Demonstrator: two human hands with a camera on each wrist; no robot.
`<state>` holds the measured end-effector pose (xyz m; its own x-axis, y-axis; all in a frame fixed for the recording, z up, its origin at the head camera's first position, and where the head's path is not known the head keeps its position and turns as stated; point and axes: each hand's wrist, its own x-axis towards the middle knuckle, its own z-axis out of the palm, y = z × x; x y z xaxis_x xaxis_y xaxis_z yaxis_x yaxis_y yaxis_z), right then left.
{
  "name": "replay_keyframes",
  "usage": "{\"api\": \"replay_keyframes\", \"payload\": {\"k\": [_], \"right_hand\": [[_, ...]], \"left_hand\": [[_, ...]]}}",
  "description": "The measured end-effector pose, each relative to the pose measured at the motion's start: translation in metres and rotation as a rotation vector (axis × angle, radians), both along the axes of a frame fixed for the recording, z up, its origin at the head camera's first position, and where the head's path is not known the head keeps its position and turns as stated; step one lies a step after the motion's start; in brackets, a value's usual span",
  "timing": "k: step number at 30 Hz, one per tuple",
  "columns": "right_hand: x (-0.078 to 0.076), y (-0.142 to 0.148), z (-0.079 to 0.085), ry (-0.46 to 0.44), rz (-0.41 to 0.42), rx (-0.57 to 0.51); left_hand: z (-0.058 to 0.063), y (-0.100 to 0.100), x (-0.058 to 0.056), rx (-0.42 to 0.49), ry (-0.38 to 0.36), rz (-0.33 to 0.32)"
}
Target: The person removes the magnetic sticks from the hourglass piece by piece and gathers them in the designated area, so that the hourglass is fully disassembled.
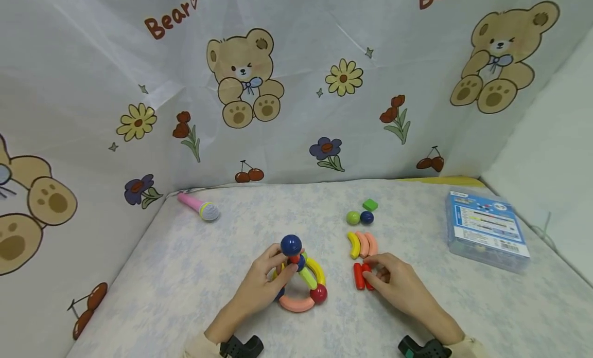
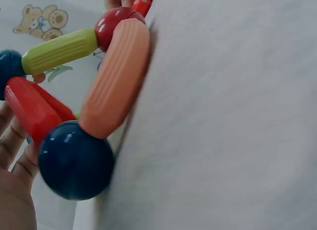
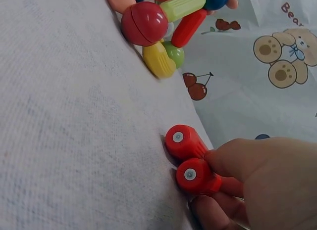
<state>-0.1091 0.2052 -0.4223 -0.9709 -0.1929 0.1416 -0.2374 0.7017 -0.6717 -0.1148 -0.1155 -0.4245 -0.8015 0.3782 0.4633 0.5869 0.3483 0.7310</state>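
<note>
My left hand (image 1: 261, 283) holds a magnetic ball-and-stick frame by its upper part, near a dark blue ball (image 1: 291, 245) on top. A curved salmon stick (image 1: 296, 304), a red ball (image 1: 319, 293) and a curved yellow stick (image 1: 317, 270) form its base. A straight light green stick (image 2: 62, 51) rises from the red ball, and red sticks (image 2: 32, 107) lean up from the blue corner ball (image 2: 77, 161). My right hand (image 1: 400, 285) pinches one straight red stick (image 3: 193, 174) between thumb and fingers; a second red stick (image 1: 359, 276) lies right alongside it.
Beyond my right hand lie a curved yellow stick (image 1: 354, 245), two curved salmon sticks (image 1: 363, 244), a green ball (image 1: 353, 217), a blue ball (image 1: 367, 217) and a green block (image 1: 370, 204). A plastic box (image 1: 488, 229) stands right; a pink toy microphone (image 1: 199, 206) lies back left.
</note>
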Motion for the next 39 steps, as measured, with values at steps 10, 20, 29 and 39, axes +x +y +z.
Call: {"api": "replay_keyframes", "payload": {"k": [10, 20, 29, 39], "right_hand": [[0.002, -0.003, 0.001, 0.145, -0.034, 0.018], [0.012, -0.019, 0.006, 0.432, 0.091, -0.089], [0.037, -0.050, 0.020, 0.505, 0.323, -0.176], [0.034, -0.075, 0.060, 0.542, 0.432, -0.258]], "left_hand": [[-0.007, 0.005, 0.010, 0.084, 0.020, 0.005], [-0.008, 0.009, 0.018, 0.114, 0.100, -0.009], [-0.009, 0.009, 0.022, 0.117, 0.126, -0.027], [-0.010, 0.010, 0.021, 0.172, 0.082, -0.024]]}}
